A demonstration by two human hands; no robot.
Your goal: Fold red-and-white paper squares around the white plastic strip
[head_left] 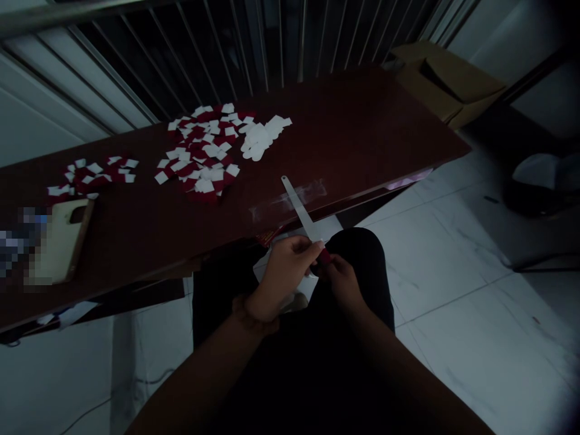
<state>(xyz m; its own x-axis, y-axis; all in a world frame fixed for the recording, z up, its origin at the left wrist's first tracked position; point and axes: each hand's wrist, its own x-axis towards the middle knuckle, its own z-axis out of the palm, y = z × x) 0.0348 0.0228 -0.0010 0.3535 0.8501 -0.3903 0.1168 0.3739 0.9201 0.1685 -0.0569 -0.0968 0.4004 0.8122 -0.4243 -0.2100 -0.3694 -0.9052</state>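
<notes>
Above my lap, my left hand [286, 266] is closed, its thumb and fingers pinching a small dark red piece [325, 256] with a bit of white at its upper end. Close by on the right, my right hand [343, 279] is closed too, fingertips on the lower right edge of that piece. A long flat pale strip [298, 204] with a hole at its far end, like a ruler, runs from the tabletop to my left fingertips. My fingers hide its near end. Under my hands lies a white sheet or bag [301, 296].
On the dark red-brown table [353, 121] lie a big pile of red and white pieces [203, 151], a smaller pile [90, 175], white cut-outs [263, 138] and a phone case [61, 241]. Railings [254, 42] stand behind. A cardboard box [448, 78] is at the right end.
</notes>
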